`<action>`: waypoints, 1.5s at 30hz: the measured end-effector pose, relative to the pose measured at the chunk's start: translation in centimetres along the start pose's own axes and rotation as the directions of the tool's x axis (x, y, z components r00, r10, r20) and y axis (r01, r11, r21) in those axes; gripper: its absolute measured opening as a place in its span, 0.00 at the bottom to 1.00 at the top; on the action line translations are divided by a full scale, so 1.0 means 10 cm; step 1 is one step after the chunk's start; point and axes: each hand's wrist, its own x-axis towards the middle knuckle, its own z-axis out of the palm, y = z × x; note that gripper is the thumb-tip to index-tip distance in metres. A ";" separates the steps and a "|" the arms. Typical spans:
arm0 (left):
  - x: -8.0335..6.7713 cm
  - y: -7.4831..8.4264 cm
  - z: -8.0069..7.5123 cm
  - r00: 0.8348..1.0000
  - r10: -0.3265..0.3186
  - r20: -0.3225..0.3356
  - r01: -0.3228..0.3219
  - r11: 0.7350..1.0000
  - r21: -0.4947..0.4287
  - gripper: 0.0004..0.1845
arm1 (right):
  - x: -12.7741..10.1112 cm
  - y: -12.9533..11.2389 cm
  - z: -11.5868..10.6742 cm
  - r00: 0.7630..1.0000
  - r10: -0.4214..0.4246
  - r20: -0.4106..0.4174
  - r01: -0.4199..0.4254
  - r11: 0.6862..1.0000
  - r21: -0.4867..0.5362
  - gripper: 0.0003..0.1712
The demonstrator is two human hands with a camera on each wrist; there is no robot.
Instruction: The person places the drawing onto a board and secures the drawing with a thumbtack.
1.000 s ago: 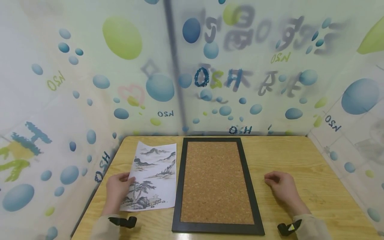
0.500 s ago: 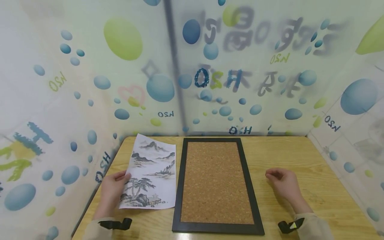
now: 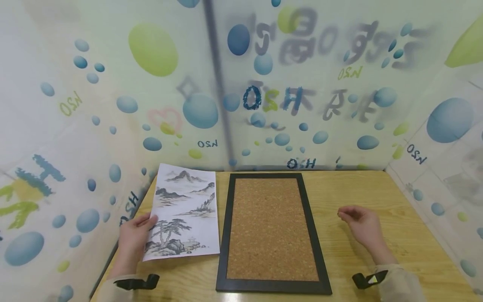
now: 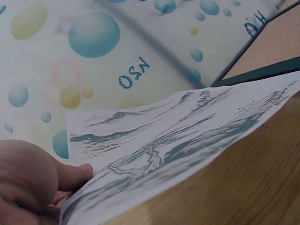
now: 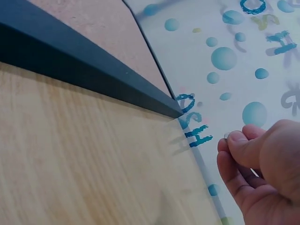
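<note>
Left hand: the left hand point(image 3: 133, 237) is pinching the left edge of the ink landscape print point(image 3: 183, 219), thumb on top and fingers point(image 4: 70, 176) underneath, and is lifting that side off the counter point(image 3: 377, 188).
Right hand: the right hand point(image 3: 361, 226) is resting on the counter to the right of the cork board point(image 3: 272, 228), fingers loosely curled in and holding nothing; it is apart from the board's frame point(image 3: 315, 235).
Print: a thin white sheet with grey-black mountains and pines, lying on the near-left of the counter just beside the cork board, its left and far edges raised and its right edge down on the wood; the left wrist view is showing it bowing under its own weight.
Cork board: a flat rectangle of speckled tan cork, rough and matte, inside a smooth black frame with a sloped profile, lying in the middle of the counter.
Counter: pale wood grain, smooth, with a slight sheen.
Surroundings: translucent sheeting point(image 3: 264, 84) printed with blue and green bubbles is closing in the far, left and right sides.
Risk, creasing: the sheet looks limp, so a one-sided pinch is likely to fold or kink it.
Risk, slipping: a light grip on so little paper could let it slide out and drop.
Risk, snagging: the low right edge may catch on the raised frame and buckle.
</note>
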 end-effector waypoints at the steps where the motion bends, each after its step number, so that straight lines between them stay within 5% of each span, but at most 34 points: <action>1: 0.00 0.01 -0.01 1.000 0.000 0.001 0.000 1.000 -0.008 0.30 | 0.01 -0.01 -0.01 1.000 0.002 -0.004 -0.002 1.000 -0.002 0.03; 19: -0.13 0.20 0.08 0.998 -0.034 0.054 0.042 0.987 -0.152 0.34 | 0.19 -0.15 -0.16 0.998 -0.011 -0.060 0.012 1.000 0.009 0.07; 35: -0.30 0.38 0.44 0.993 0.043 0.106 -0.017 0.971 -0.239 0.28 | 0.49 -0.44 -0.25 0.989 0.027 -0.143 -0.012 0.995 0.102 0.11; 45: -0.41 0.46 0.69 0.987 0.024 0.158 0.022 0.958 -0.287 0.28 | 0.62 -0.65 -0.22 0.984 0.015 -0.179 0.008 0.992 0.129 0.11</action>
